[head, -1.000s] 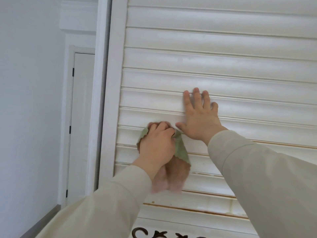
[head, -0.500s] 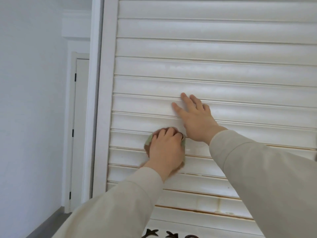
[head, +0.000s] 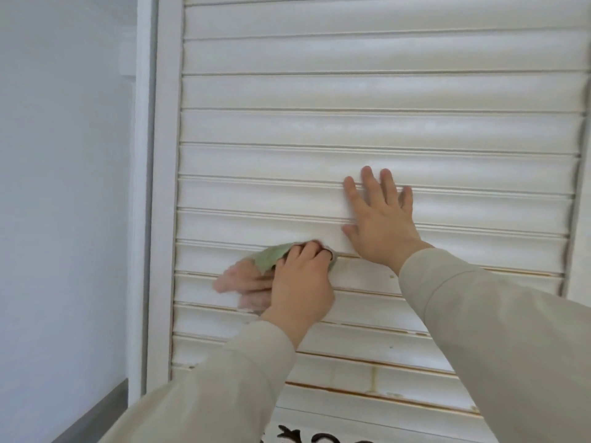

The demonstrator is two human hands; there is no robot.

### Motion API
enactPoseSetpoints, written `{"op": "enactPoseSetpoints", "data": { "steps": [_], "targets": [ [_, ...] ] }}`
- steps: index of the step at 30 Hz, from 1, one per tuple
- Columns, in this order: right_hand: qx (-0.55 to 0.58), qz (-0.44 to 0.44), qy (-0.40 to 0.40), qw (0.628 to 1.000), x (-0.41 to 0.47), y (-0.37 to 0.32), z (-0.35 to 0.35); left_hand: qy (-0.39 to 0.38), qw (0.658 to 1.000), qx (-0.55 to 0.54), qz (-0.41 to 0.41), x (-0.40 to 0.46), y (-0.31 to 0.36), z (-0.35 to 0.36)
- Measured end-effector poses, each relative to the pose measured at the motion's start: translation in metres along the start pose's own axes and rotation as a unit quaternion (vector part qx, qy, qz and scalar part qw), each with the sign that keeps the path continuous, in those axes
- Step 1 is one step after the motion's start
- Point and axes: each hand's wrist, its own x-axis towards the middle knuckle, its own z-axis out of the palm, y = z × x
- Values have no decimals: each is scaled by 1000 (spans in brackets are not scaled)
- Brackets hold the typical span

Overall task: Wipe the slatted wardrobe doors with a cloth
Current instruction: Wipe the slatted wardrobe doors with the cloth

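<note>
cloth (head: 256,270): where the lower slats meet, it lies bunched, green and pink, against the slatted wardrobe door (head: 367,129)
left hand (head: 300,282): fingers curled round the cloth, pressing it to a slat
right hand (head: 380,225): fingers straight and spread, flat on the slats just above

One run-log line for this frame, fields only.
phase: wiping | left hand: grips cloth against slatted door | right hand: flat on slats, braces | cloth: blurred

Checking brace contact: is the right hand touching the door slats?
Touching. The head view shows the right hand laid flat, fingers spread, on the door slats with no gap, above the cloth.
</note>
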Motion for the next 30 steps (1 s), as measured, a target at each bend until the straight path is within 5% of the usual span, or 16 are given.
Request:
{"op": "enactPoseSetpoints", "data": {
  "steps": [4, 11, 20, 27, 30],
  "targets": [
    [23, -22, 8, 999, -2, 10, -6, -8, 999, -7, 42, 5, 21, 3],
    [27, -63, -10, 998, -11, 22, -10, -45, 988, 11, -147, 0, -31, -15],
    [70, -69, -47, 994, -10, 29, -22, -83, 995, -25, 52, 12, 77, 9],
    [93, -118, -61, 987, -16, 50, -19, -66, 989, -3, -131, 4, 11, -4],
    [124, -127, -75, 981, -16, 55, -22, -74, 993, -7, -86, 6, 35, -7]
  ]
}}
